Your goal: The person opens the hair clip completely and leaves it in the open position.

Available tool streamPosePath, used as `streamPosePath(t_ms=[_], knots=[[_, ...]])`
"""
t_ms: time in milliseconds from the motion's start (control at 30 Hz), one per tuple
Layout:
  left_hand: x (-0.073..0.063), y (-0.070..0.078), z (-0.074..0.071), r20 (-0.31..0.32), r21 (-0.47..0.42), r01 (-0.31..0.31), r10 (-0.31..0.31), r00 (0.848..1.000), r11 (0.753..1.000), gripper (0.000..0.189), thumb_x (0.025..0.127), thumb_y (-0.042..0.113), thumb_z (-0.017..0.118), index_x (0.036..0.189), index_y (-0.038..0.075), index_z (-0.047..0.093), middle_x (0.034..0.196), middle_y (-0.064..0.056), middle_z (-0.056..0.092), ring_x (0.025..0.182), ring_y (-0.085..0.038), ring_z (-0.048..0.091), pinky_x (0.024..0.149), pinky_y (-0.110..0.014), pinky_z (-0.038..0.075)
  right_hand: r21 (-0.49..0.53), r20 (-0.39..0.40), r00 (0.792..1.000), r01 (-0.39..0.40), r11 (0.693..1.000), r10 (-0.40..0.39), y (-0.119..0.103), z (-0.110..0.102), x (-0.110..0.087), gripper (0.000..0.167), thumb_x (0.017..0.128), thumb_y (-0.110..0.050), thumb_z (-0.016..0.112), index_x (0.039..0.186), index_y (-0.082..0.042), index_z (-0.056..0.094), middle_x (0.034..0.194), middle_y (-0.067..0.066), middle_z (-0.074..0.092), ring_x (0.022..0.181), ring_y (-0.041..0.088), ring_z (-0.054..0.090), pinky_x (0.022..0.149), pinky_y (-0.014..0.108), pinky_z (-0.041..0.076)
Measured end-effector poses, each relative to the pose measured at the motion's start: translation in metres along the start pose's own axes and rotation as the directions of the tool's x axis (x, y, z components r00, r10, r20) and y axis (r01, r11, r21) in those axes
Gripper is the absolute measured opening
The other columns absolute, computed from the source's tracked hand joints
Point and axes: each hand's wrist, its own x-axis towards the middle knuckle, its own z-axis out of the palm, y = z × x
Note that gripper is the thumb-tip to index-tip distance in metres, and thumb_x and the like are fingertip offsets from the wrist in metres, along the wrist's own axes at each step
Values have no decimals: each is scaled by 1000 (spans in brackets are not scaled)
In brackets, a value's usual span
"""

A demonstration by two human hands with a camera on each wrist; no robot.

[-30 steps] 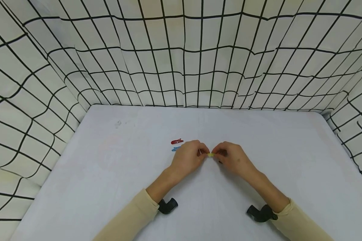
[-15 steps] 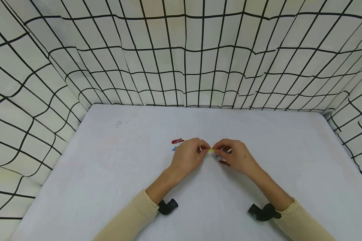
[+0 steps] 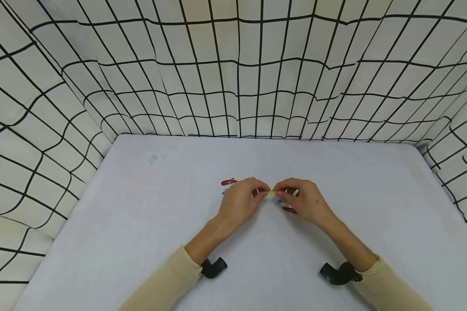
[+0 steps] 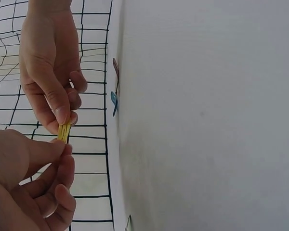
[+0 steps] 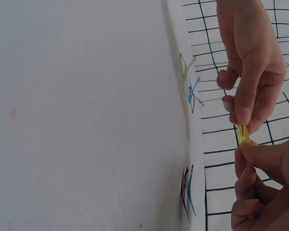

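Both hands pinch one yellow hair clip (image 3: 271, 192) between thumb and fingertips, one at each end. My left hand (image 3: 240, 199) is on its left and my right hand (image 3: 304, 199) on its right. The left wrist view shows the yellow clip (image 4: 63, 131) raised off the table, its ends hidden by the fingers. Beside the left hand lie a red hair clip (image 3: 228, 182) and a partly covered blue clip (image 3: 224, 191). Under the right hand are a dark red clip (image 3: 289, 210) and another blue clip (image 3: 281, 200), mostly hidden.
A green clip (image 5: 185, 70) lies near the left hand's blue clip (image 5: 191, 91) in the right wrist view. The white table (image 3: 140, 224) is surrounded by white walls with black netting (image 3: 237, 65). Black curved pieces (image 3: 214, 268) sit at both wrists.
Both hands have shifted slightly away from the body with the yellow clip between them. The right hand's move uncovers the dark red clip and part of the blue one.
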Motion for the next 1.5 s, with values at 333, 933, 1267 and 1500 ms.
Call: streamPosePath(t_ms=[333, 933, 1267, 1500], knots=[[0, -2, -1, -35, -93, -14, 11, 999, 996, 10, 95, 15, 77, 102, 21, 81, 95, 6, 75, 80, -9, 62, 66, -21, 48, -19, -27, 1000, 8, 1000, -8, -2, -2, -1, 10, 96, -14, 76, 104, -18, 81, 99, 1, 77, 77, 15, 59, 58, 25, 51], [1, -4, 2, -71, -110, -71, 63, 995, 991, 7, 95, 14, 76, 98, 18, 81, 95, 8, 75, 78, -8, 59, 65, -20, 46, -34, -17, 998, 60, 998, -61, -1, -4, -1, 11, 96, -14, 75, 104, -20, 81, 93, -3, 76, 78, 13, 59, 70, 25, 50], [1, -6, 4, -100, -82, -116, 108, 989, 990, 6, 95, 15, 77, 97, 18, 81, 95, 8, 75, 76, -7, 59, 64, -19, 44, -30, -19, 998, 67, 997, -68, 0, -4, -2, 11, 96, -14, 75, 103, -21, 80, 92, -4, 75, 77, 11, 58, 71, 24, 49], [1, -6, 6, -108, -78, -135, 126, 986, 988, 7, 94, 13, 77, 98, 16, 81, 95, 7, 75, 76, -8, 60, 63, -19, 44, -26, -24, 997, 75, 997, -76, 2, -3, -2, 11, 96, -13, 75, 103, -19, 80, 91, -4, 74, 76, 11, 57, 70, 24, 49]])
